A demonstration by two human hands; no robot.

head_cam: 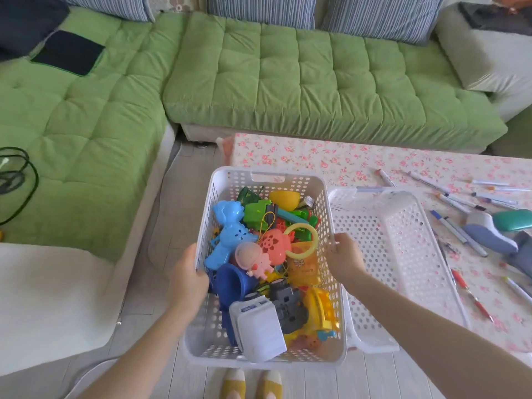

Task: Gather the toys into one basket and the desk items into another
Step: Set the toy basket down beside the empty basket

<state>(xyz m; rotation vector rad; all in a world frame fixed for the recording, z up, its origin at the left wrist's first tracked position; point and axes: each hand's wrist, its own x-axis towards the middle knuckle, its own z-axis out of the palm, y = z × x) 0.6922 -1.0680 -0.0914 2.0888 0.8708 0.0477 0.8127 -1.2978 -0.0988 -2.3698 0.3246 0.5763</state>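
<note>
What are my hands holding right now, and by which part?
The white perforated plastic basket full of toys: the grip of the left hand is on its left rim, that of the right hand on its right rim.

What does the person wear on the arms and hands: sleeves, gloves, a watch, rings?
Nothing that shows. The left hand and the right hand are bare: no gloves, no visible rings. Both forearms are bare as well, with no sleeve, watch or bracelet in view.
</note>
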